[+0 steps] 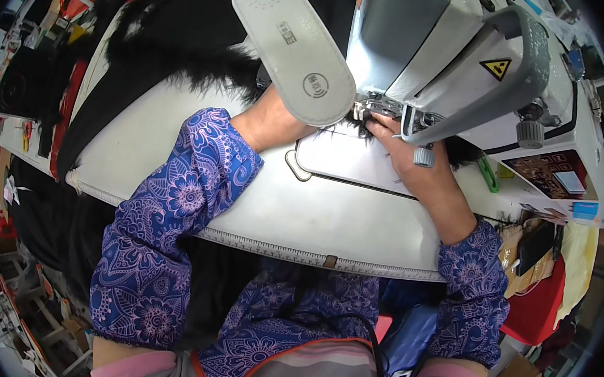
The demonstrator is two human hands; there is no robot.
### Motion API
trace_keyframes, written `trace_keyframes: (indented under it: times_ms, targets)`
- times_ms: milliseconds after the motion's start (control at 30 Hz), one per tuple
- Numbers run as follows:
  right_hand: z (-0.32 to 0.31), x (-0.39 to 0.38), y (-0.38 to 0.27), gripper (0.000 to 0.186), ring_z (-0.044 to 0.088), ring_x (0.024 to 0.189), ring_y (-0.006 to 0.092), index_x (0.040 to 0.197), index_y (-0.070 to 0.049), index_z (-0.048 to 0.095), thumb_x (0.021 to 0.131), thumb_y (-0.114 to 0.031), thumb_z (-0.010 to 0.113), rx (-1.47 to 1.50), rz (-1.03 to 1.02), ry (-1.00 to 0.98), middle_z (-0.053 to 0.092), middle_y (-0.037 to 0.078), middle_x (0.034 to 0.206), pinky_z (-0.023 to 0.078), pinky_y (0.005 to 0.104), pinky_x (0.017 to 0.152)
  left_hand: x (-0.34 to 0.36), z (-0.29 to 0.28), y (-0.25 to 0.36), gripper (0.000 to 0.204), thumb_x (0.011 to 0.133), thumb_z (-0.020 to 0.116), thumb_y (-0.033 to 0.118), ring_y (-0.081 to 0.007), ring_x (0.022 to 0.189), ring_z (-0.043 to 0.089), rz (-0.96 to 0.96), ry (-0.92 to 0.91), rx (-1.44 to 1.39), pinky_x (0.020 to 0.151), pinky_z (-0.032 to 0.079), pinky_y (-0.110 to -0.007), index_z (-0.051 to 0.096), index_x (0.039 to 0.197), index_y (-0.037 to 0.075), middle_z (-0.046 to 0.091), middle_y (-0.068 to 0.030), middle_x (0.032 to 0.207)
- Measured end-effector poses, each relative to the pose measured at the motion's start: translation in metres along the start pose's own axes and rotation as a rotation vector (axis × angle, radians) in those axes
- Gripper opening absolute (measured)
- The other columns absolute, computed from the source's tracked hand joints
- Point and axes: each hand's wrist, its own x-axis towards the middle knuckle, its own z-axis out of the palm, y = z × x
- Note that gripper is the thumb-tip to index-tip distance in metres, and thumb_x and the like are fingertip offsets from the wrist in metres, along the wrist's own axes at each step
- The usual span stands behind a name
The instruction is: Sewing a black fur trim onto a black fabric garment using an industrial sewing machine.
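Observation:
A white sewing machine (451,50) stands at the upper centre, with its metal presser foot (368,110) low over the white bed. A little black fur (348,129) lies at the foot. My right hand (410,155) is just right of it, fingertips closed on the fur beside the foot. My left hand (274,119) reaches in from the lower left under a white lamp head (293,49), which hides its fingers and whatever they touch. A larger mass of black fabric with a fluffy fur edge (183,61) spreads behind that hand, to the upper left.
A white worktable (209,172) with a measuring tape along its front edge supports the machine. A green tool (488,176), a dark phone-like object (535,247) and red cloth (538,306) are at the right. Crowded shelving and a red-edged board (67,115) are at the left.

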Motion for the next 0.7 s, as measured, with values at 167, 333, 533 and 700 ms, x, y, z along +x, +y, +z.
trace_keyframes:
  times_ms: [167, 333, 533, 700]
  targets:
    - [-0.001, 0.001, 0.003, 0.031, 0.061, 0.11, 0.0229, 0.115, -0.009, 0.067, 0.091, -0.005, 0.048, -0.127, 0.012, -0.039, 0.065, 0.008, 0.121, 0.046, 0.0321, 0.098, 0.0, 0.0, 0.001, 0.017, 0.077, 0.073, 0.014, -0.0252, 0.058, 0.06, 0.002, -0.024, 0.09, 0.055, 0.045, -0.035, 0.069, 0.094, 0.015, 0.064, -0.0043, 0.065]
    - [0.001, 0.002, 0.009, 0.033, 0.063, 0.106, 0.0236, 0.114, -0.014, 0.068, 0.087, -0.003, 0.051, -0.109, 0.018, -0.06, 0.065, 0.008, 0.121, 0.049, 0.0317, 0.093, -0.002, -0.009, 0.001, 0.018, 0.074, 0.074, 0.006, -0.0249, 0.069, 0.065, -0.096, 0.104, -0.045, 0.062, 0.05, -0.034, 0.069, 0.091, 0.008, 0.068, -0.0065, 0.078]
    - [-0.008, -0.013, 0.014, 0.032, 0.064, 0.1, 0.0253, 0.107, -0.014, 0.071, 0.08, -0.001, 0.06, -0.279, -0.116, -0.021, 0.066, 0.012, 0.117, 0.051, 0.0334, 0.086, 0.0, -0.017, 0.017, 0.02, 0.069, 0.074, 0.002, -0.0257, 0.078, 0.067, -0.062, -0.005, 0.015, 0.07, 0.054, -0.033, 0.068, 0.087, 0.004, 0.068, -0.01, 0.086]
    - [-0.024, -0.037, 0.011, 0.033, 0.062, 0.095, 0.0294, 0.102, -0.013, 0.072, 0.072, -0.001, 0.064, -0.346, -0.351, 0.134, 0.065, 0.01, 0.11, 0.051, 0.0383, 0.078, 0.002, -0.003, 0.041, 0.025, 0.06, 0.076, -0.001, -0.0228, 0.071, 0.064, -0.036, 0.033, -0.1, 0.06, 0.054, -0.032, 0.067, 0.082, 0.006, 0.063, -0.0053, 0.078]
